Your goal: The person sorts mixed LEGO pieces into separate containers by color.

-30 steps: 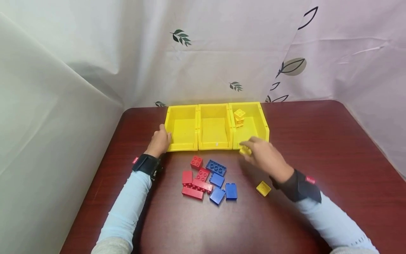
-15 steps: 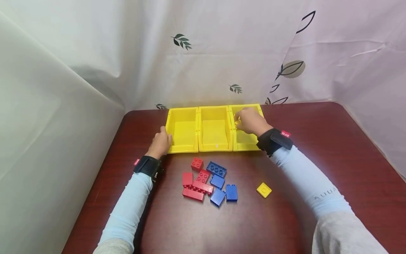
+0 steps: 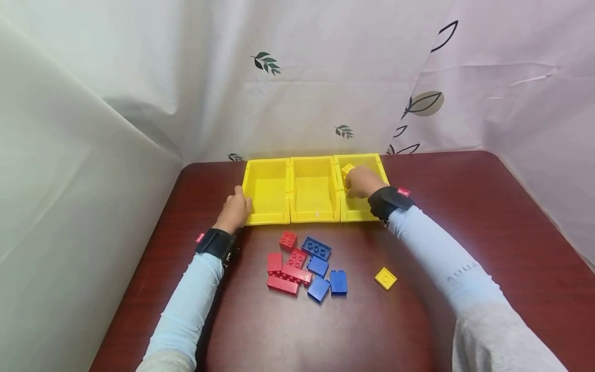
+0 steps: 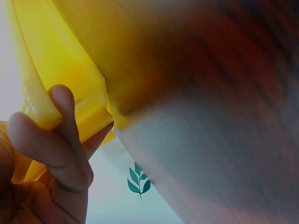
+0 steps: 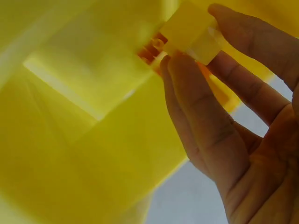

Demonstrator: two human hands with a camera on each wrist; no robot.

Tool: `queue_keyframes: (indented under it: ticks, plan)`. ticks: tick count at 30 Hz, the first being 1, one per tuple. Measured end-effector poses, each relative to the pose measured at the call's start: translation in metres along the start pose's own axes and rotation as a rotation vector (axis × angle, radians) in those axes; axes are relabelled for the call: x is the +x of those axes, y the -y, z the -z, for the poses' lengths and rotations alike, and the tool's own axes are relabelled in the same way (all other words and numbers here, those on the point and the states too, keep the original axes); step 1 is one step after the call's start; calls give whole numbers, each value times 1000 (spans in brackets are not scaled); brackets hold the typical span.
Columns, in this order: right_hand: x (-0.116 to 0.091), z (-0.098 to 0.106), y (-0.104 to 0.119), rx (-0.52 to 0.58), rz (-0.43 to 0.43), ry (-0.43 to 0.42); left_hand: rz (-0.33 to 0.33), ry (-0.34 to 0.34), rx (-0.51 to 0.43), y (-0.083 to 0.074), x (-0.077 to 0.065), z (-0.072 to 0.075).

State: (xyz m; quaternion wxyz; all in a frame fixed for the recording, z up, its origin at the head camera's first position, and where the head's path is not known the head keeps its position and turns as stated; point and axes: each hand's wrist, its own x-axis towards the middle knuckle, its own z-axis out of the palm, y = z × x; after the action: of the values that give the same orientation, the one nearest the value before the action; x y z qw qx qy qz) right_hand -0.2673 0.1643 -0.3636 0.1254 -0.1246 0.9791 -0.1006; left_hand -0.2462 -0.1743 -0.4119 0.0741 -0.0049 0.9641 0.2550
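Three yellow bins stand joined side by side. My left hand [image 3: 234, 209] grips the outer wall of the left bin [image 3: 269, 214]; the left wrist view shows its fingers curled over the yellow rim [image 4: 42, 109]. Inside the right bin [image 3: 360, 216], my right hand [image 3: 363, 182] pinches a yellow toy brick [image 5: 191, 28] between thumb and fingertips. A yellow studded brick top [image 3: 347, 169] shows just beyond those fingers, near the bin's left wall. The hand hides most of what lies beneath it.
In front of the middle bin [image 3: 315, 214] lie several red bricks [image 3: 282, 284] and several blue bricks [image 3: 318, 288]. One flat yellow brick [image 3: 386, 278] lies apart to the right on the dark red table [image 3: 465, 222]. A pale cloth [image 3: 307, 103] hangs behind the bins.
My right hand has carried the yellow brick from the right bin's front edge into that bin, to its left side. My left hand stays at the left bin.
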Motion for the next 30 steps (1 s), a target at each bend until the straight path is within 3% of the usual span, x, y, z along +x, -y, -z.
queue_keyframes:
  ticks: [10, 30]
  plan:
    - [18, -22, -2, 39, -35, -10, -5, 0, -20, 3, 0, -2]
    - [18, -24, -4, 17, -46, -21, 22, 12, -12, -1, 0, 1]
